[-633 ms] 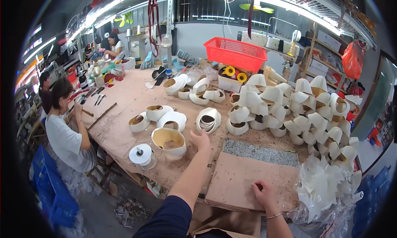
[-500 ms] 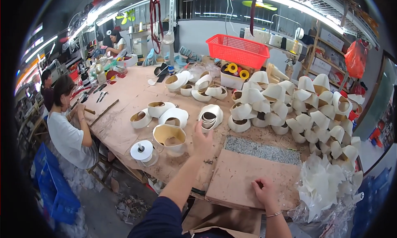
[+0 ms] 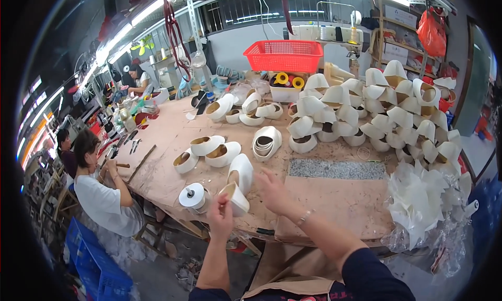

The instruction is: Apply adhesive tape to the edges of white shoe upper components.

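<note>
My left hand (image 3: pixel 221 217) pinches the near edge of a cream looped piece with a tan inside, which looks like a shoe upper (image 3: pixel 239 200). It is tilted up off the table, beside another pale curved part (image 3: pixel 241 170). My right hand (image 3: pixel 274 194) hovers just to the right, fingers apart, with nothing seen in it. Beyond, a nested stack of cream uppers (image 3: pixel 266 143) lies on the table. More loose uppers (image 3: pixel 224 154) lie to the left. A white spool (image 3: pixel 192 196) stands next to my left hand.
A large heap of cream uppers (image 3: pixel 387 110) covers the right side, with clear plastic (image 3: pixel 418 207) in front. A speckled grey slab (image 3: pixel 337 169) lies on the table (image 3: pixel 334 199). A red basket (image 3: pixel 283 56) stands at the back. A person in white (image 3: pixel 102 191) sits at left.
My left hand has come back from the nested stack toward me and now grips an upper. My right hand has left the board and moved left, its fingers opened. The view has shifted.
</note>
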A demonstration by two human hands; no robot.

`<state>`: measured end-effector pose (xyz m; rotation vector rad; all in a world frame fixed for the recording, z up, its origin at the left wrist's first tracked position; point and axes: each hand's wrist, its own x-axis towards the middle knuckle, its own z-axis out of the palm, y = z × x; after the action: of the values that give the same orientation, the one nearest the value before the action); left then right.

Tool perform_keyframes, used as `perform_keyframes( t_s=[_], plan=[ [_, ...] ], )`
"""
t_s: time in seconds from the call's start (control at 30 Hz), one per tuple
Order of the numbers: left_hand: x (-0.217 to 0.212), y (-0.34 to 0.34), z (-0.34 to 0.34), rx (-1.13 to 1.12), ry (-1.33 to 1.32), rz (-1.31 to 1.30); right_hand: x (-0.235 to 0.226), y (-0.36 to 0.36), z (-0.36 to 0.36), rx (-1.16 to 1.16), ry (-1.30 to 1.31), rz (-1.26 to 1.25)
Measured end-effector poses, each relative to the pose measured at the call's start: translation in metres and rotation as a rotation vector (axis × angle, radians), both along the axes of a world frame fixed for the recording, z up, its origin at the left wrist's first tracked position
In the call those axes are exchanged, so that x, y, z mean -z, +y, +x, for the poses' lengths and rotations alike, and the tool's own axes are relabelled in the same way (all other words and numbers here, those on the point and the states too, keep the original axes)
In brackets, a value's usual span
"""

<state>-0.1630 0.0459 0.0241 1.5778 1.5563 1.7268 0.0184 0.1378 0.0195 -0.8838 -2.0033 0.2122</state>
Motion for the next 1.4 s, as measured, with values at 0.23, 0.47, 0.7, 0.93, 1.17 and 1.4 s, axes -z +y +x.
perform_keyframes(
  t_s=[0.23, 0.47, 0.7, 0.93, 1.17, 1.4],
  plan=[
    [0.016, -0.05, -0.015, -0.032, 0.438, -0.338, -0.011, 0.024, -0.072, -0.001, 0.309, -0.938],
    [0.007, -0.098, -0.062, 0.481, -0.765, 0.223, -0.016, 0.07, -0.045, -0.549, 1.279, -0.989],
    [0.01, -0.034, -0.059, 1.026, -0.71, 0.057, 0.001, 0.072, -0.037, 0.546, 0.401, -0.27],
    [-0.021, 0.101, 0.114, 1.271, -0.727, -1.024, -0.05, -0.079, 0.162, 0.274, 0.424, -0.107],
    [-0.068, 0.136, 0.235, 0.711, 0.559, 0.111, -0.043, -0.194, 0.371, 1.253, 0.442, 0.062],
    [-0.062, 0.013, 0.413, 1.171, 0.774, 0.493, -0.05, -0.189, 0.404, 0.878, 0.554, -0.649]
  ],
)
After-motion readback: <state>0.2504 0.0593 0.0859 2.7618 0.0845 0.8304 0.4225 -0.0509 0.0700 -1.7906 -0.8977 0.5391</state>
